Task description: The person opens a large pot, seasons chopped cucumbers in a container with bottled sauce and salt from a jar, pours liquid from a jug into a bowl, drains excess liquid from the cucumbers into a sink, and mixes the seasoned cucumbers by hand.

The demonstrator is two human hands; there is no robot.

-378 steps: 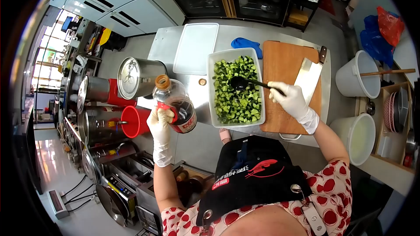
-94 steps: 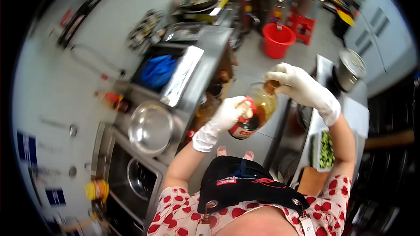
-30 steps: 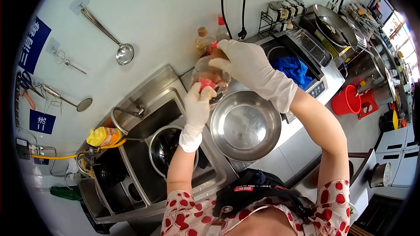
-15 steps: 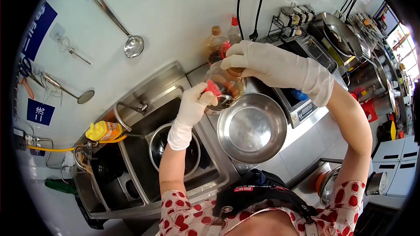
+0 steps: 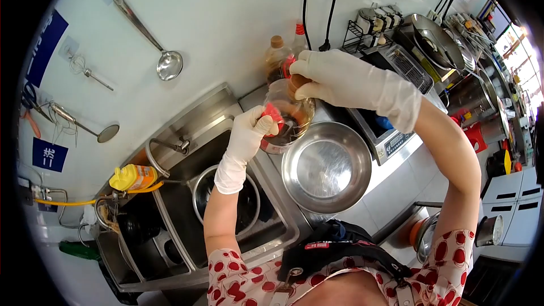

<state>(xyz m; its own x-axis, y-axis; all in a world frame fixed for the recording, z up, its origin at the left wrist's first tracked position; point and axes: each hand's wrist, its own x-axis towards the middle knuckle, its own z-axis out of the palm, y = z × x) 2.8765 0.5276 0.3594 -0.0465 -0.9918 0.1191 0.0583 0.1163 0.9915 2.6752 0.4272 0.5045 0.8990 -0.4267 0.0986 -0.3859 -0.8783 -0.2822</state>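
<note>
Both my hands wear white gloves. My left hand (image 5: pixel 249 130) is closed on a small red piece (image 5: pixel 273 114) beside a clear container (image 5: pixel 303 114) with something dark in it. What the red piece belongs to is hard to make out. My right hand (image 5: pixel 320 76) reaches over from the right, its fingers closed around a brown, cap-like piece (image 5: pixel 297 83) above the clear container. Whether that piece is joined to the container is unclear. Just in front stands a wide metal bowl (image 5: pixel 327 167) with a bare, shiny bottom.
Behind my hands stand a brown-capped bottle (image 5: pixel 276 51) and a red-topped bottle (image 5: pixel 299 34). An induction cooker (image 5: pixel 394 144) lies to the right. On the left are a sink (image 5: pixel 187 232), a pot (image 5: pixel 197 204) in it, a faucet (image 5: pixel 156 150) and a yellow bottle (image 5: pixel 133 177).
My right hand has shifted slightly lower with the brown piece, nearer the clear container. My left hand stays closed on the red piece, and the view has tilted a little.
</note>
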